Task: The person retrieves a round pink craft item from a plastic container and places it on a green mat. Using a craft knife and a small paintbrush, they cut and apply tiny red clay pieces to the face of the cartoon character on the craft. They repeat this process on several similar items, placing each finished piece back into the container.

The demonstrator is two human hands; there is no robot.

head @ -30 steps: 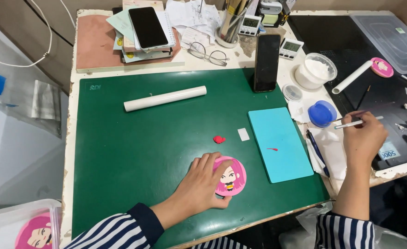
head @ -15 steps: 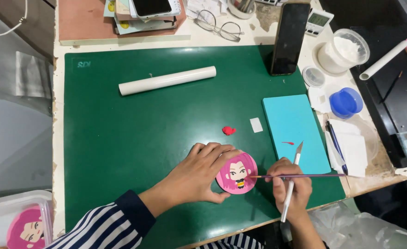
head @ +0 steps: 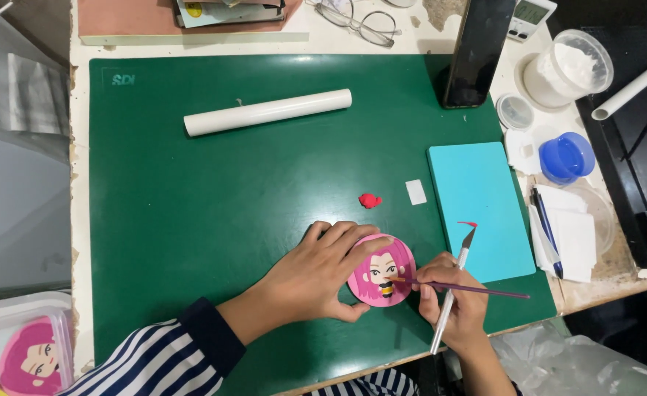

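head view: left hand [head: 316, 275] hides pink disc's [head: 382, 270] left edge.

Glasses [head: 360, 22], books [head: 228, 9] cut by top edge; brush tip too small.

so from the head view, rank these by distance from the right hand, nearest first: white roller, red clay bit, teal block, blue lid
From the right hand:
1. Teal block, just above it, to the right.
2. Red clay bit, up and left on the green mat.
3. Blue lid, off the mat, upper right.
4. White roller, far upper left.
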